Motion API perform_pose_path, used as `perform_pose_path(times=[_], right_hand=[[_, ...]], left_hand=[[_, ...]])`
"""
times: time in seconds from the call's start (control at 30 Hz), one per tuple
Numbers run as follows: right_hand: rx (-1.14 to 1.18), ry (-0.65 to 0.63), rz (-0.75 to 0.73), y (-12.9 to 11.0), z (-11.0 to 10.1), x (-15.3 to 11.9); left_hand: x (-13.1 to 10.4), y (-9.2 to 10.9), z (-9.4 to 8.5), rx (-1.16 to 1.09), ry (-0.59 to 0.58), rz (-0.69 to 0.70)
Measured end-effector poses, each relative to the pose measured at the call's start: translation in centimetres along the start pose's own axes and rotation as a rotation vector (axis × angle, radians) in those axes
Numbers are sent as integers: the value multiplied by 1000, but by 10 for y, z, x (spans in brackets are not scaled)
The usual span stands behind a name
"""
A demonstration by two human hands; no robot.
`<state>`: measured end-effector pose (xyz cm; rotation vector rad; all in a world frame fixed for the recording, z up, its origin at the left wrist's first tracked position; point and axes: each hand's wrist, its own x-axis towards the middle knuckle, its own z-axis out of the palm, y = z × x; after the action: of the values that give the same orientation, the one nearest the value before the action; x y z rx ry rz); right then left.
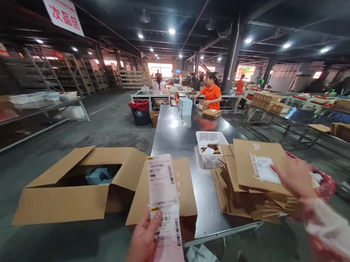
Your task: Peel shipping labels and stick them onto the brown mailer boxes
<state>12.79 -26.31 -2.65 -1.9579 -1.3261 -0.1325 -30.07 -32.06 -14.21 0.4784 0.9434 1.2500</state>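
My left hand (144,241) pinches a strip of printed shipping labels (162,192), held upright over a brown carton (184,181) at the table's left edge. On the right, my right hand (295,175) rests on a flat folded cardboard box (246,164) with a white label on it, thumb on its face and the other fingers on the far side, partly hidden. That box lies at the top of a pile of flattened cartons (230,200). A white plastic basket (210,135) with small packets stands just behind the pile.
A large open carton (65,204) with light blue items is at the left. Light blue boxes (185,105) stand far down the metal table (171,131), near a person in orange (211,94). A red-lined bin (141,113) stands beyond. A red bag (326,182) is beside my right hand.
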Motion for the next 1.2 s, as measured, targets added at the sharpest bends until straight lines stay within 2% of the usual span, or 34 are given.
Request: perform_pose_path(times=[0.03,0.1,0.13,0.17,0.23,0.3,0.4,0.5,0.6,0.83,0.93,1.03,1.1,1.2], right_hand=[[148,-157,-38,-24,21,-28],[552,-671,-103,-78,69,-96],[724,-876,-121,-102,92,-130],[869,-945,-86,-122,112,-160],[1029,-973,43,-149,139,-205],[1026,-1051,63,-160,151,-224],[999,-1189,-30,-166,155,-212],[921,-1154,-97,-176,159,-181],[761,-1155,-245,-186,167,-163],[723,-1194,-209,-182,192,-162],[719,-1093,-295,-182,219,-153],[625,-885,-381,-185,261,-129],[524,-778,-375,-188,291,-109],[378,-712,-350,-193,327,-83]], left_hand=[[-1,-9,3,43,-25,31],[-3,-25,7,173,-102,118],[-4,-30,7,249,-150,165],[-4,-33,6,319,-193,203],[-3,-31,2,390,-215,248],[0,-23,-4,364,-113,269],[7,-13,-11,303,46,273],[16,-16,-15,284,22,243],[24,-26,-18,230,50,244],[42,-37,-18,323,220,311],[55,-40,-19,311,262,264],[64,-52,-27,260,282,191],[63,-69,-38,217,309,137],[47,-103,-56,142,328,63]])
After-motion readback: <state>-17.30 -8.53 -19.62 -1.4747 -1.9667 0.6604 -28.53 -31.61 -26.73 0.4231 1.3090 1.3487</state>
